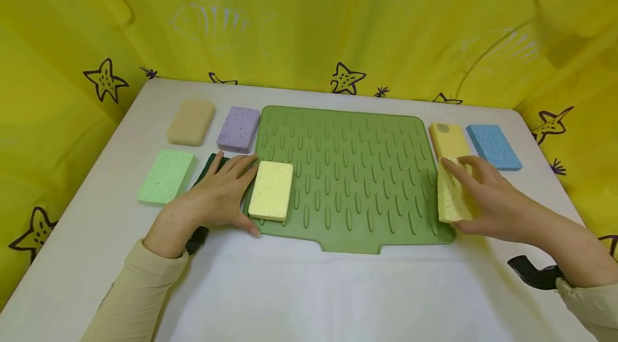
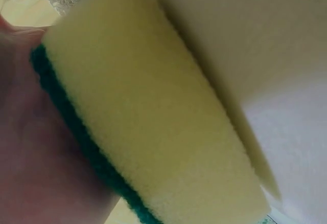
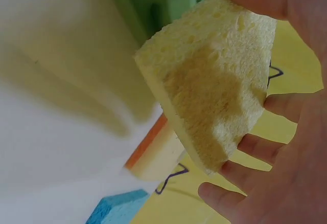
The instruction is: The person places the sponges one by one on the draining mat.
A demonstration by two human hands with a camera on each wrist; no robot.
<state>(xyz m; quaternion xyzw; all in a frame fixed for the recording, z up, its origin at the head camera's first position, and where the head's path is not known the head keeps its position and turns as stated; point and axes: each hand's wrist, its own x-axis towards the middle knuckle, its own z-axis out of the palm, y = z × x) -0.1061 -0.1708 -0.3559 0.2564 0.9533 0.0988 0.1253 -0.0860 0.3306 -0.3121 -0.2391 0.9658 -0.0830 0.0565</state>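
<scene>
My left hand (image 1: 212, 197) is spread with its fingers apart over a yellow sponge with a dark green scouring side (image 2: 153, 101), which it mostly hides in the head view. Just right of that hand, a pale yellow sponge (image 1: 271, 190) lies on the left part of a green ridged mat (image 1: 347, 181); a firm touch cannot be made out. At the mat's right edge, my right hand (image 1: 497, 202) holds another pale yellow, rough-textured sponge (image 3: 214, 81) by its edges, thumb on one side and fingertips opposite. That sponge is tilted in the right wrist view.
Left of the mat lie a beige sponge (image 1: 191, 122), a purple sponge (image 1: 238, 129) and a light green sponge (image 1: 167, 176). Beyond my right hand are a yellow-orange sponge (image 1: 449, 140) and a blue sponge (image 1: 494, 146). A yellow patterned curtain (image 1: 299, 20) borders the white table (image 1: 289, 299).
</scene>
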